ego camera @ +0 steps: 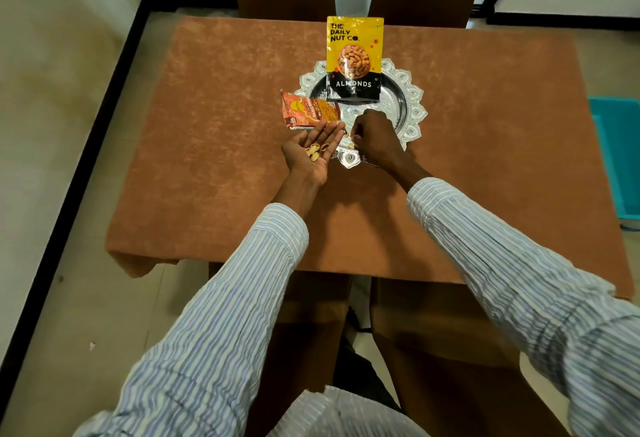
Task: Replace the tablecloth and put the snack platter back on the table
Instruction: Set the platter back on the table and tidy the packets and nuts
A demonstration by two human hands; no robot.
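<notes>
Standing almond pouch (354, 59) on platter (414, 104)

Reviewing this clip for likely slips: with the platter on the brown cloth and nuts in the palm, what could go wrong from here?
1. The left hand lies open and flat with loose nut pieces on it; a tilt could spill them onto the tablecloth.
2. The almonds pouch stands upright on the silver platter, close to the right hand working at its near rim; a bump may topple it.
</notes>
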